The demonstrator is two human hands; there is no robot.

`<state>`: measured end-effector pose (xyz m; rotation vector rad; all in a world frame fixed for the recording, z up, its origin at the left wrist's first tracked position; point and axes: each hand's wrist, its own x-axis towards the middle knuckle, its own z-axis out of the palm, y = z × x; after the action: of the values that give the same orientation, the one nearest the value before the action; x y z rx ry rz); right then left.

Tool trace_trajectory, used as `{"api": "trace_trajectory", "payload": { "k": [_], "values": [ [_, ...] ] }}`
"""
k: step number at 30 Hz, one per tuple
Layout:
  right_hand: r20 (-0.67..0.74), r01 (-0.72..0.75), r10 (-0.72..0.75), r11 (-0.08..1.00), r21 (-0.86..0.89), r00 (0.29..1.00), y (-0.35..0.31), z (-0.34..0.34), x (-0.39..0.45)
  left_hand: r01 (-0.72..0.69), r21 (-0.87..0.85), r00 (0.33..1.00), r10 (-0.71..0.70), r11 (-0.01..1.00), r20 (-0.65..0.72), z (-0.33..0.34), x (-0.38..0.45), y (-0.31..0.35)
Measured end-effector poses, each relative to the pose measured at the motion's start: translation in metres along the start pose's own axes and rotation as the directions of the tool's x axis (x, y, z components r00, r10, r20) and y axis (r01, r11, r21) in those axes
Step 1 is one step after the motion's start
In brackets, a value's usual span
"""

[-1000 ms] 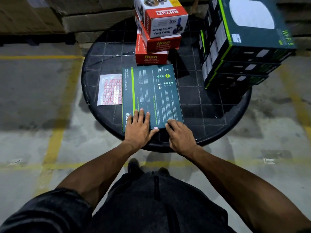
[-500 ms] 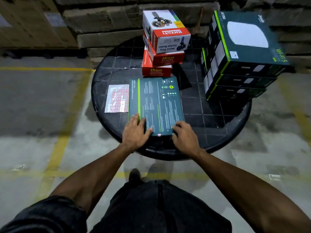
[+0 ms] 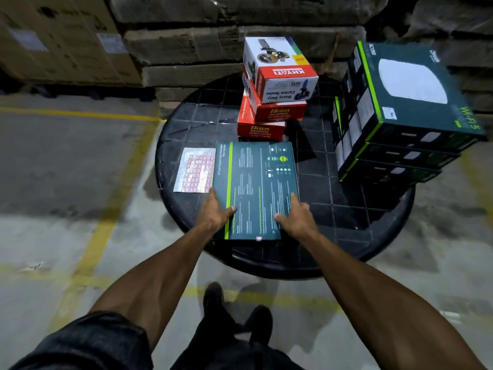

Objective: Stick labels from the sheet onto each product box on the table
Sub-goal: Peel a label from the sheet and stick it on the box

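A flat dark teal box (image 3: 256,188) with a green stripe lies at the near side of the round black table (image 3: 346,236), with a small red label at its near edge. My left hand (image 3: 216,213) grips its left edge, thumb on top. My right hand (image 3: 296,217) grips its right edge the same way. The label sheet (image 3: 194,170), with rows of red labels, lies flat just left of the box. Behind it stands a stack of red and white boxes (image 3: 274,97). A stack of dark green boxes (image 3: 394,116) fills the table's right side.
Large cardboard cartons (image 3: 66,44) and stacked flat cardboard (image 3: 213,36) line the back wall. The concrete floor has yellow lines (image 3: 106,209). My shoes (image 3: 234,311) show below the table's near rim.
Both hands moved from the box's near edge to its two sides and took hold of it. The box's near end now sticks out past the table's rim.
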<state>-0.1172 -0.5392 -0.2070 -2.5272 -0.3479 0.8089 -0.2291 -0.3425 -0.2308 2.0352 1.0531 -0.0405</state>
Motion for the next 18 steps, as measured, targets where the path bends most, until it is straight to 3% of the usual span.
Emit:
{"api": "trace_trajectory", "payload": {
  "k": [5,10,15,18],
  "values": [
    [-0.013,-0.017,0.017,1.0,0.005,1.0,0.014,0.013,-0.034,-0.09,0.001,0.996,0.09,0.996,0.005,0.0,-0.032,-0.012],
    [-0.005,0.004,-0.004,0.999,-0.032,1.0,0.028,0.025,-0.066,-0.053,0.052,0.998,0.052,0.997,0.025,0.003,-0.058,-0.033],
    [-0.021,0.027,-0.027,1.0,-0.012,0.999,0.024,0.017,-0.062,-0.118,0.116,0.993,0.115,0.986,0.029,-0.005,-0.063,-0.032],
    [-0.075,0.029,-0.036,0.996,-0.088,0.997,0.006,0.009,-0.047,-0.166,0.202,0.986,0.162,0.965,0.039,-0.019,-0.053,-0.031]
  ]
}}
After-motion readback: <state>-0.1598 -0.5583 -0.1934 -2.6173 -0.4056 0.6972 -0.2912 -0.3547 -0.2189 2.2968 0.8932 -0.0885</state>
